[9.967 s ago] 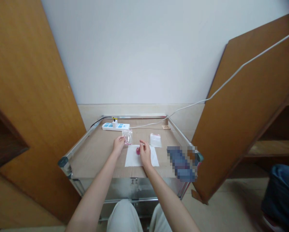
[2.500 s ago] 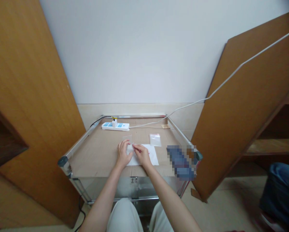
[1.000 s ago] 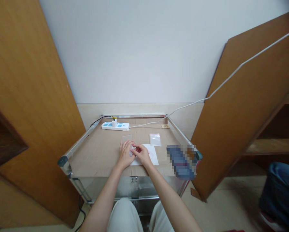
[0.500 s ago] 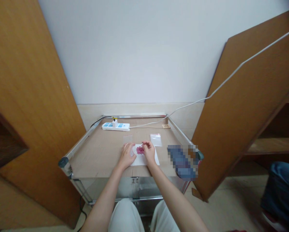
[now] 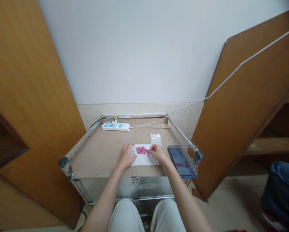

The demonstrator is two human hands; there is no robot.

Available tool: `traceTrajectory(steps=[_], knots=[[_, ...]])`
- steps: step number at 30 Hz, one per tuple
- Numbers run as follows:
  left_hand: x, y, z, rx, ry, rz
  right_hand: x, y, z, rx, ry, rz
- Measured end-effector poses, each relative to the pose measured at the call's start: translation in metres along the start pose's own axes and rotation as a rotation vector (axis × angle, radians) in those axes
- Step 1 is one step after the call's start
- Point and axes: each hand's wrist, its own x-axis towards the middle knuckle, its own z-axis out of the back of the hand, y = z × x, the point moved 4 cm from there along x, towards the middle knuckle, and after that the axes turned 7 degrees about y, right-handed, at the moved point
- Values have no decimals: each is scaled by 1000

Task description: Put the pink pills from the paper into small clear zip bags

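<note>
Beads (image 5: pixel 141 150), round and pink, are spreading wider over white paper (image 5: pixel 143 160), showing better. My left hand (image 5: pixel 127 156) is lying half-open at its left, my right hand (image 5: pixel 156 152) bunching at its right; holds unclear.

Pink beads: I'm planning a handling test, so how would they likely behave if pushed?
The small pink beads look roundish, so they may roll. They seem loosely clustered on the white sheet, so a push would probably scatter them. Each is likely light, being tiny beside the right hand.

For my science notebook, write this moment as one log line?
left hand: at rectangular white paper sheet | right hand: at small round pink pieces
</note>
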Motion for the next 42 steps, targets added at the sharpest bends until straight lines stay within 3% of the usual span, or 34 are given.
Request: traceTrajectory(steps=[7,17,27,33,38,42], knots=[[0,-5,4,-36,28,18,-9,2,-5,-243,31,-64],[0,-3,3,-58,21,8,-8,11,-3,-296,37,-62],[1,-2,-3,-63,44,22,8,58,-20,43,37,181],[1,0,-5,-70,26,-5,9,67,-30,22,12,357],[0,-1,-2,-95,40,-1,11,45,-9,-50,-124,198],[0,-1,-1,-109,46,15,10,20,3,-245,-30,27]])
